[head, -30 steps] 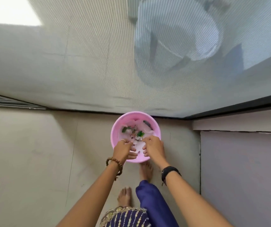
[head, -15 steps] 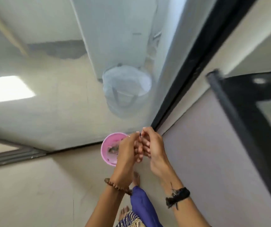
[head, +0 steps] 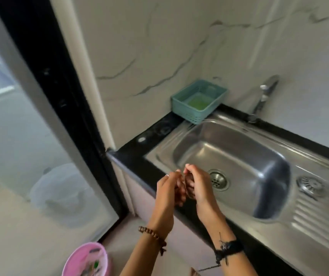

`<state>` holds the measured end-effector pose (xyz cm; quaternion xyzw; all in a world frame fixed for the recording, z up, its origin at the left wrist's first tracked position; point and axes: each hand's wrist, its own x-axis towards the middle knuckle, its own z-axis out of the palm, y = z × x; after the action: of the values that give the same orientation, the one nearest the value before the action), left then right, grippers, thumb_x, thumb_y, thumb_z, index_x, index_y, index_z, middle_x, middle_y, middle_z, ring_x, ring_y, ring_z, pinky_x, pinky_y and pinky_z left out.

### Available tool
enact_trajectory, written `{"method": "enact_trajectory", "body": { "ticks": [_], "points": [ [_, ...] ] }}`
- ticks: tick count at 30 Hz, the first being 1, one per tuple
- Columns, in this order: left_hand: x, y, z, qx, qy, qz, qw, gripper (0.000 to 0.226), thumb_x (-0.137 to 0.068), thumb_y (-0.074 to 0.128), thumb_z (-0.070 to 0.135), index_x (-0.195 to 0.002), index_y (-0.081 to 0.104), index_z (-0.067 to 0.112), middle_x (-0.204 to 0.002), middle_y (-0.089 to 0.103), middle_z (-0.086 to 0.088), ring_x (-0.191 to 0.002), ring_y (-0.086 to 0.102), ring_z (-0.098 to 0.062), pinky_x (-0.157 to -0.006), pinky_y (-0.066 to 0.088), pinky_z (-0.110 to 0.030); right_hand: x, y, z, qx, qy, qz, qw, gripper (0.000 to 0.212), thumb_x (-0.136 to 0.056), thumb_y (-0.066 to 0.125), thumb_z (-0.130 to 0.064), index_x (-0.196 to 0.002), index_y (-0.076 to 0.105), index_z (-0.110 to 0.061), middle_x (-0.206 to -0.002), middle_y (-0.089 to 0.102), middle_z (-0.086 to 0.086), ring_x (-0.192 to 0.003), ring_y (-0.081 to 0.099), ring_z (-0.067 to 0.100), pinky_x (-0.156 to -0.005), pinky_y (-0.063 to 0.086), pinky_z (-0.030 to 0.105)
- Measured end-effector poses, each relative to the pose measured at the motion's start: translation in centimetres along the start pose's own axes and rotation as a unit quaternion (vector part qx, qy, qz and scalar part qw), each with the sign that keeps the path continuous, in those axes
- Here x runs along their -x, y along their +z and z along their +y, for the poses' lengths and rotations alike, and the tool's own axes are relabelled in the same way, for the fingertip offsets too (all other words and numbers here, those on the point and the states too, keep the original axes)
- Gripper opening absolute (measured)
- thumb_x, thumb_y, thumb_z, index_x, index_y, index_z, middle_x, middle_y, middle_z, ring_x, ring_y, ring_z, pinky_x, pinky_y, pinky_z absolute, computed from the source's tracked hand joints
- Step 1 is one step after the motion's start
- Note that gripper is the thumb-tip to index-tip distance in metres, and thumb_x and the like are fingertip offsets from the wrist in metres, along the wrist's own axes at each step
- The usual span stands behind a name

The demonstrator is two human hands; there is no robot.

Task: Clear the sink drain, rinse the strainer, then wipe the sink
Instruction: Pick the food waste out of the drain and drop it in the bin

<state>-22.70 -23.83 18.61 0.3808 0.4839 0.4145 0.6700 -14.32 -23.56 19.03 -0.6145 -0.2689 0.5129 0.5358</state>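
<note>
I see the marble-patterned wall (head: 179, 46) filling the far side, and at far left a glass door with a black frame (head: 60, 92). Below the wall runs the black bench (head: 139, 144), and set into it is the stainless steel sink (head: 239, 156), with a ribbed draining board (head: 318, 222) on its right. The drain (head: 218, 179) sits in the floor of the basin with a perforated strainer seated in it; a second round drain fitting (head: 310, 185) lies on the draining board just right of the basin. A teal plastic basket (head: 198, 101) stands on the far left corner of the bench, something green inside it. The chrome tap (head: 263, 96) rises behind the basin at the far edge. On the floor, near and left, is a pink bucket (head: 86, 261) holding scraps. My left hand (head: 167, 192) and right hand (head: 196, 186) meet over the near left rim of the sink, fingers curled and touching each other; I cannot tell whether they pinch anything between them. A bead bracelet (head: 153, 236) circles the left wrist, a black band (head: 228, 248) the right.
</note>
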Motion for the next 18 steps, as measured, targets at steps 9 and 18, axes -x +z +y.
{"method": "enact_trajectory", "body": {
  "ticks": [9, 18],
  "points": [
    [-11.6, 12.5, -2.9, -0.252, 0.020, -0.145, 0.957, 0.017, -0.090, 0.047, 0.011, -0.103, 0.057, 0.009, -0.092, 0.067, -0.009, -0.079, 0.066, -0.019, -0.066, 0.053, -0.027, -10.1, -13.8, -1.5, 0.170, -0.093, 0.107, 0.975, 0.017, -0.090, 0.054, -0.024, -0.074, 0.060, -0.025, -0.054, 0.058, -0.006, -0.047, 0.052, 0.000, -0.048, 0.040, 0.016],
    [-17.4, 21.4, -8.3, -0.294, -0.052, -0.254, 0.920, 0.017, -0.089, 0.049, 0.009, -0.102, 0.057, 0.017, -0.092, 0.066, -0.002, -0.076, 0.059, -0.010, -0.060, 0.048, -0.020, -14.2, -23.8, 0.5, 0.291, -0.021, 0.222, 0.930, 0.012, -0.095, 0.048, -0.026, -0.097, 0.059, -0.020, -0.081, 0.065, -0.004, -0.065, 0.062, 0.010, -0.059, 0.049, 0.024]
  ]
}}
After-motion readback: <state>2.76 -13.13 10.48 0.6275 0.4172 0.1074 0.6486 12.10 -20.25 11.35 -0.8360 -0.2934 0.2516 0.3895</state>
